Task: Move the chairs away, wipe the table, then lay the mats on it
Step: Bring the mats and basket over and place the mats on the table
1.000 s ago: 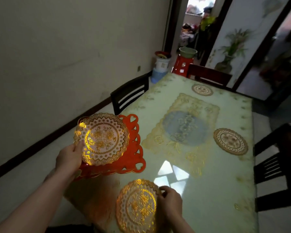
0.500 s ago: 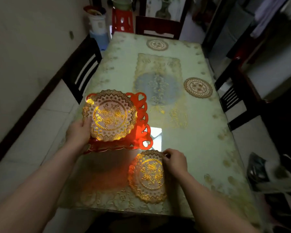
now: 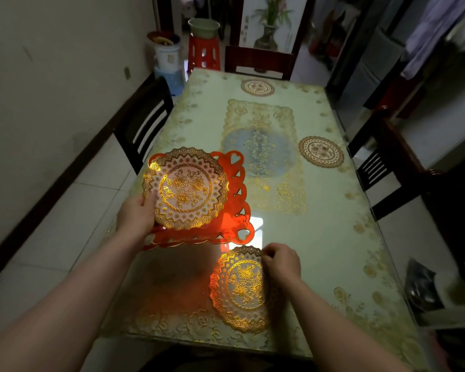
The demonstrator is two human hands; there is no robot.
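My left hand [image 3: 137,214] grips a stack of mats above the table's left side: a round gold-patterned mat [image 3: 185,187] on top of a red cut-out mat [image 3: 234,210]. Near the front edge my right hand [image 3: 281,263] pinches the upper right rim of a second round gold mat [image 3: 238,288], which lies on the table [image 3: 333,237]. Two more round mats lie on the table, one at the right side [image 3: 321,151] and one at the far end [image 3: 257,87].
A dark chair [image 3: 142,122] stands at the table's left, another [image 3: 381,167] at its right and a third [image 3: 258,63] at the far end. A red stool [image 3: 203,53] with a green basin and a white bucket [image 3: 167,53] stand beyond. A wall runs along the left.
The view has tilted down and closed in on the table. My right hand has laid the small gold mat flatter near the front edge; my left hand still holds the stack.
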